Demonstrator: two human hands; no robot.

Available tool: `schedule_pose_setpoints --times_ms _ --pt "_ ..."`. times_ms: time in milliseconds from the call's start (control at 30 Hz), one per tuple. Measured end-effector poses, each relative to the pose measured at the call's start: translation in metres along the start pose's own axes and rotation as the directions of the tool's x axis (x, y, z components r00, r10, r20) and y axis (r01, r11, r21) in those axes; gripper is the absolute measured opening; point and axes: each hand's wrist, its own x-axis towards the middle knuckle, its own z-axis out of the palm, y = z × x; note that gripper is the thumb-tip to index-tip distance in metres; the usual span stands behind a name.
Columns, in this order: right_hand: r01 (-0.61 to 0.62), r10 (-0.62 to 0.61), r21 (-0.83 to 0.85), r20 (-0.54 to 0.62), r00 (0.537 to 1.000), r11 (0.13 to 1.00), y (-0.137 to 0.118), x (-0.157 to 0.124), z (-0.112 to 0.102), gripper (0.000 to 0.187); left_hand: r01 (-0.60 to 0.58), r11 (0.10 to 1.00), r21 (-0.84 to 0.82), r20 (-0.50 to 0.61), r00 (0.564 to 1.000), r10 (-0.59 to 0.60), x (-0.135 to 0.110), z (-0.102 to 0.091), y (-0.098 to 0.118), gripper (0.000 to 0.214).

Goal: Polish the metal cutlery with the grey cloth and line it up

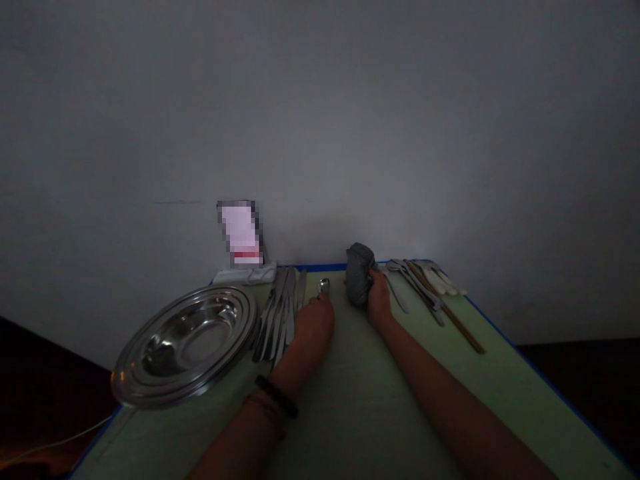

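My left hand [314,325] is closed around the handle of a metal spoon [324,286], whose bowl sticks up past my fingers. It rests on the green table [360,400] beside a row of steel cutlery [280,310]. My right hand [379,298] grips a bunched grey cloth [359,273] near the table's far edge. The cloth sits a short way right of the spoon, apart from it.
A large steel plate [187,343] overhangs the table's left edge. More utensils and wooden chopsticks [430,290] lie at the far right. A blurred upright object [241,233] on a white stand leans against the grey wall. A white cable [55,443] runs at lower left.
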Motion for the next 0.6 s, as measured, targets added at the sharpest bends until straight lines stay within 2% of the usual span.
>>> schedule_pose_setpoints --times_ms 133,233,300,367,467,600 --pt "-0.13 0.141 0.151 -0.068 0.988 0.98 -0.003 0.001 0.001 0.048 0.006 0.99 -0.144 0.013 1.0 -0.004 0.002 0.002 -0.003 0.032" --pt "-0.147 0.162 0.255 -0.04 0.986 0.956 -0.013 -0.002 -0.003 0.045 -0.019 0.943 -0.332 0.027 0.999 0.03 0.002 0.0 -0.011 0.025" --pt "-0.143 0.153 0.308 -0.009 0.988 0.941 -0.02 -0.005 -0.008 0.042 -0.031 0.872 -0.489 0.012 0.999 0.043 -0.002 0.0 -0.014 0.018" --pt "-0.135 0.137 0.344 0.017 0.99 0.929 -0.024 -0.008 -0.012 0.037 -0.03 0.762 -0.647 -0.017 1.0 0.024 -0.009 0.002 -0.013 0.017" --pt "-0.131 0.127 0.385 0.037 0.991 0.914 -0.024 -0.009 -0.012 0.034 -0.006 0.538 -0.843 -0.034 0.999 -0.041 -0.02 0.012 -0.01 0.027" --pt "-0.124 0.117 0.435 0.043 0.992 0.892 -0.018 -0.004 -0.002 0.036 0.006 0.23 -0.973 -0.014 0.996 -0.088 -0.022 0.023 -0.011 0.022"
